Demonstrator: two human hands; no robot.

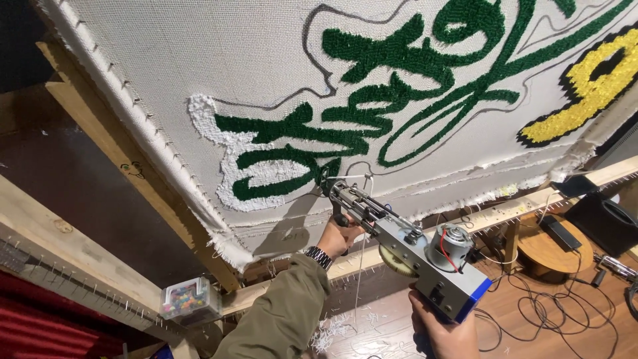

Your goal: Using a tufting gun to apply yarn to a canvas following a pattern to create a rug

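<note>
A tufting gun (412,256) with a silver body, a blue rear block and a small motor on top points its needle at the stretched white cloth (199,60). The needle tip meets the cloth beside the white tufted patch (229,163) and the green tufted shapes (392,86). My left hand (342,236), with a wristwatch and an olive sleeve, grips the gun's front handle. Lower down, my right hand (442,332) holds the rear handle under the blue block. White yarn (359,178) runs to the needle. A yellow tufted area with a black outline (595,83) lies at the far right.
The cloth is pinned on a wooden frame (113,146) with rows of nails. A clear box of coloured pins (189,299) rests on the lower beam. Behind it are a round wooden stool (555,249), black cables (531,312), a black box (608,223) and white yarn scraps (332,329) on the wooden floor.
</note>
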